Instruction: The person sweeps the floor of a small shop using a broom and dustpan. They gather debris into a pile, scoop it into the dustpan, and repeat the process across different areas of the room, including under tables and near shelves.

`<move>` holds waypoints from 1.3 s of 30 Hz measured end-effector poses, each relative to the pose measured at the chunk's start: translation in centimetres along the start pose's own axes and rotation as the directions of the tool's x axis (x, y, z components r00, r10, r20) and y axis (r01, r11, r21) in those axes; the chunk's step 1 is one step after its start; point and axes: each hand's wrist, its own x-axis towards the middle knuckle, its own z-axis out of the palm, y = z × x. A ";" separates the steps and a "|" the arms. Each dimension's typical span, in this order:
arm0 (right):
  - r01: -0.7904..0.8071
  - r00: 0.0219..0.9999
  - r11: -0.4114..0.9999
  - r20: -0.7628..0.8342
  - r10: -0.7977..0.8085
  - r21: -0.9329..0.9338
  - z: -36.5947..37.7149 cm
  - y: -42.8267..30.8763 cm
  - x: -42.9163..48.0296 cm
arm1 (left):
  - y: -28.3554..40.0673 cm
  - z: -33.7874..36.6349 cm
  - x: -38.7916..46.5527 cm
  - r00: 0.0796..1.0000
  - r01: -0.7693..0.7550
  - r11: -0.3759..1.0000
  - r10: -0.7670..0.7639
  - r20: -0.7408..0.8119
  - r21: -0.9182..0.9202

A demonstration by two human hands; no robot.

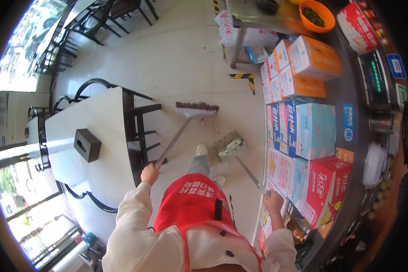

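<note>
My left hand (150, 174) grips the upper end of a broom handle (173, 141). At its far end the broom head (197, 109) rests on the tiled floor, its brown bristles facing away from me. In my right hand (273, 201) is the handle (251, 174) of a long-handled dustpan (228, 146). The clear dustpan sits on the floor ahead of my feet and holds white and greenish scraps. A few small dark specks lie on the floor around the broom.
A white table (88, 115) with a dark tissue box (87, 145) and black chairs stands at left. Stacked drink cartons (316, 131) line the counter at right. Beyond them is a metal table (251, 18). Black-and-yellow tape (243, 76) marks the floor.
</note>
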 end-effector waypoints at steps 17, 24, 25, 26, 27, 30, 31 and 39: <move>0.079 0.995 0.996 -0.051 -0.081 -0.047 0.0 -0.2 0.4 | -9.9 32.3 -6.1 0.948 0.142 0.989 -0.122 0.293 -0.047; 0.057 0.998 0.996 -0.012 -0.056 0.069 -1.0 0.8 -0.5 | -6.5 19.1 -22.3 0.823 0.470 0.796 -0.240 0.514 -0.381; 0.043 0.999 0.996 0.014 -0.044 0.082 -0.9 1.7 -1.2 | -6.9 19.4 -23.2 0.827 0.472 0.787 -0.240 0.508 -0.398; 0.025 0.999 0.995 0.039 -0.029 0.098 -0.7 3.0 -2.4 | -7.0 19.5 -23.7 0.832 0.470 0.781 -0.237 0.501 -0.412; 0.010 0.998 0.993 0.062 -0.017 0.115 -0.8 4.0 -3.7 | -6.6 19.3 -23.7 0.872 0.400 0.819 -0.203 0.445 -0.411; -0.070 0.997 0.985 0.036 0.065 0.156 -1.9 5.9 -8.0 | -3.6 19.2 -21.4 0.971 0.153 0.918 -0.071 0.229 -0.367; -0.091 0.996 0.979 0.035 0.086 0.184 -2.0 6.7 -9.3 | -1.6 19.1 -19.4 0.992 0.048 0.943 -0.006 0.127 -0.329; -0.160 0.979 0.928 -0.066 0.193 0.336 0.4 12.3 -17.6 | 8.6 25.1 -5.1 0.993 -0.110 0.978 0.102 -0.054 -0.179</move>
